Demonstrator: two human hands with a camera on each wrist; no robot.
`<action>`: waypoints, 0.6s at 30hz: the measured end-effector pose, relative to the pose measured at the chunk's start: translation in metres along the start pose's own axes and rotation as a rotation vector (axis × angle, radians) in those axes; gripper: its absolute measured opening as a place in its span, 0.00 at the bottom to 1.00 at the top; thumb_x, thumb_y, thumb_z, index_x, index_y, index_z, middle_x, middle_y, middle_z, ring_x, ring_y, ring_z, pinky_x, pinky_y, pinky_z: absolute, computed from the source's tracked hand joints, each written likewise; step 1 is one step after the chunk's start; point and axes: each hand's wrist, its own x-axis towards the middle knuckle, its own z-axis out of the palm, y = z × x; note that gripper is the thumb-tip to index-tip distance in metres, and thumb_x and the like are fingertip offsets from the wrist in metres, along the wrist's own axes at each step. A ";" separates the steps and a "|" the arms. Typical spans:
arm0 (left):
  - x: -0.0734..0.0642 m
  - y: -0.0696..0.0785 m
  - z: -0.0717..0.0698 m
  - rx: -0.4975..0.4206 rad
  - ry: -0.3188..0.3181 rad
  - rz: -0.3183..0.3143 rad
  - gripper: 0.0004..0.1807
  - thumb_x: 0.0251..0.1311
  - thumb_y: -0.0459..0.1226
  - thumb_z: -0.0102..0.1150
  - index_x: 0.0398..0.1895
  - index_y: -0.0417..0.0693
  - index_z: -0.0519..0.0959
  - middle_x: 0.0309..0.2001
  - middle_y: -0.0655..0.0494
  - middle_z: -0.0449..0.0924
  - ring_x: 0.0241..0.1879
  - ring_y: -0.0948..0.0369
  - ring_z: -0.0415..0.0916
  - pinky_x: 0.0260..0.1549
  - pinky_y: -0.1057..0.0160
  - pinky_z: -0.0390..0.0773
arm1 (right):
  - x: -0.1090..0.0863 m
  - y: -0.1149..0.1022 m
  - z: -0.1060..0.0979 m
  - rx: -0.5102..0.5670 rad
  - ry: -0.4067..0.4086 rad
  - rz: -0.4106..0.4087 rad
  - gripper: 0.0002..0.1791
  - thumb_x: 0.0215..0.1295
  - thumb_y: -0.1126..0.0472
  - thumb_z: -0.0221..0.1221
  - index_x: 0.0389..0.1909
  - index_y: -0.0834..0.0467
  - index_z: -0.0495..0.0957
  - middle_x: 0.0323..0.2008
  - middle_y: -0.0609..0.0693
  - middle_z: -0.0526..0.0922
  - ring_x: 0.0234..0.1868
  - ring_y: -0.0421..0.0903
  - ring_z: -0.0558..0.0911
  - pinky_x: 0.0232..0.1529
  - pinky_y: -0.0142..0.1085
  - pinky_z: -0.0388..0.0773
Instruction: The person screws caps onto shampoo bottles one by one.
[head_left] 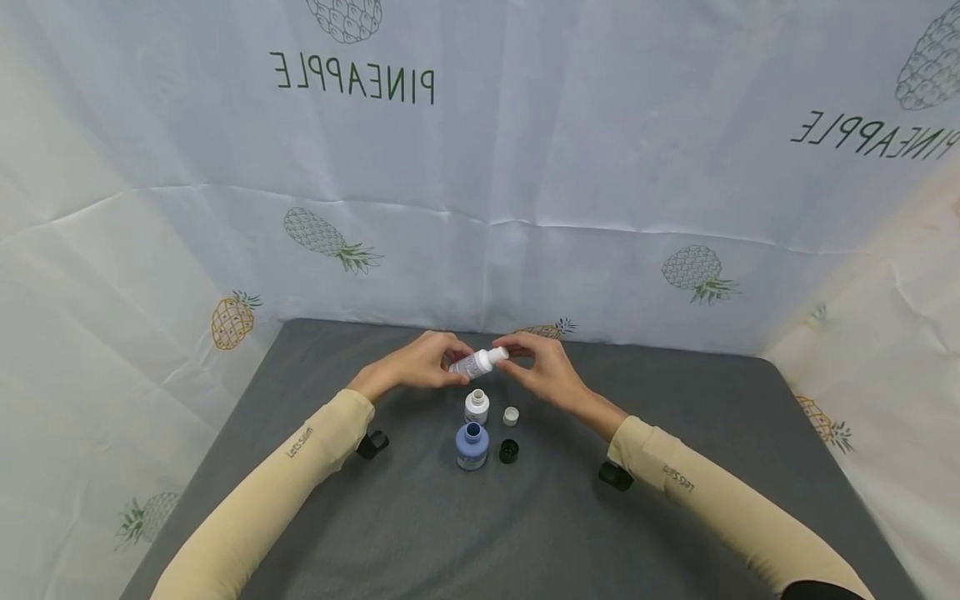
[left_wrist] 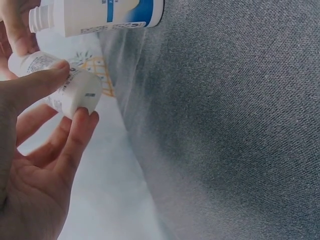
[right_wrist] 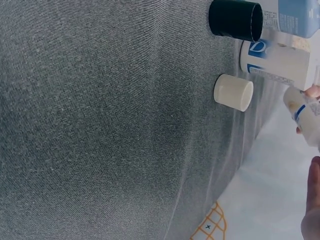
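Observation:
My left hand grips a small white bottle by its body and holds it tilted above the table, cap end toward the right. At that end, the thumb and fingers of my right hand pinch the white cap. In the left wrist view the printed label and the base of the bottle show between thumb and fingers. Just below the hands an uncapped white bottle stands upright, and in front of it an uncapped blue bottle.
Right of the standing bottles, a loose white cap and a black cap lie on the grey table. A pineapple-printed curtain hangs behind the table's far edge.

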 end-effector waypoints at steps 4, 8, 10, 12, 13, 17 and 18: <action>-0.001 0.003 -0.001 -0.005 0.007 0.002 0.21 0.65 0.36 0.76 0.60 0.38 0.87 0.52 0.44 0.88 0.48 0.56 0.87 0.45 0.61 0.91 | 0.001 0.000 0.000 -0.015 0.012 0.031 0.17 0.71 0.63 0.72 0.56 0.65 0.86 0.52 0.60 0.91 0.50 0.55 0.92 0.56 0.51 0.91; 0.001 0.006 -0.001 0.004 0.013 0.006 0.21 0.65 0.36 0.76 0.59 0.39 0.87 0.51 0.45 0.88 0.48 0.56 0.87 0.46 0.57 0.91 | 0.001 0.000 -0.001 -0.028 0.033 0.080 0.14 0.71 0.58 0.73 0.52 0.61 0.87 0.47 0.57 0.92 0.45 0.51 0.91 0.52 0.48 0.91; 0.001 0.006 -0.001 0.011 0.014 0.006 0.21 0.65 0.36 0.77 0.59 0.39 0.87 0.51 0.45 0.88 0.47 0.56 0.86 0.46 0.57 0.91 | 0.001 0.000 -0.001 -0.035 0.039 0.103 0.13 0.71 0.57 0.73 0.50 0.60 0.87 0.45 0.55 0.92 0.44 0.49 0.91 0.51 0.46 0.91; 0.001 0.007 -0.001 0.021 0.015 0.006 0.21 0.64 0.36 0.77 0.59 0.40 0.88 0.50 0.45 0.88 0.47 0.57 0.86 0.45 0.59 0.91 | 0.001 0.001 0.000 -0.038 0.044 0.116 0.13 0.70 0.56 0.73 0.48 0.59 0.88 0.43 0.54 0.92 0.42 0.48 0.91 0.49 0.46 0.91; 0.001 0.008 -0.001 0.024 0.014 0.007 0.21 0.64 0.36 0.77 0.59 0.40 0.88 0.50 0.45 0.88 0.47 0.57 0.86 0.45 0.60 0.90 | 0.001 0.001 0.000 -0.041 0.046 0.119 0.13 0.71 0.55 0.73 0.48 0.59 0.88 0.42 0.54 0.92 0.42 0.48 0.91 0.48 0.46 0.91; 0.001 0.009 -0.001 0.025 0.013 0.008 0.20 0.64 0.36 0.77 0.58 0.40 0.88 0.50 0.45 0.88 0.46 0.57 0.86 0.44 0.61 0.90 | 0.002 0.001 0.001 -0.064 0.057 0.115 0.13 0.71 0.53 0.73 0.46 0.59 0.88 0.39 0.54 0.91 0.38 0.47 0.90 0.44 0.42 0.91; 0.001 0.009 -0.002 0.022 0.012 0.009 0.20 0.64 0.36 0.77 0.59 0.39 0.88 0.50 0.45 0.88 0.45 0.58 0.86 0.44 0.62 0.90 | 0.003 0.001 0.001 -0.072 0.061 0.114 0.13 0.71 0.53 0.73 0.45 0.58 0.88 0.38 0.54 0.91 0.37 0.46 0.90 0.42 0.40 0.90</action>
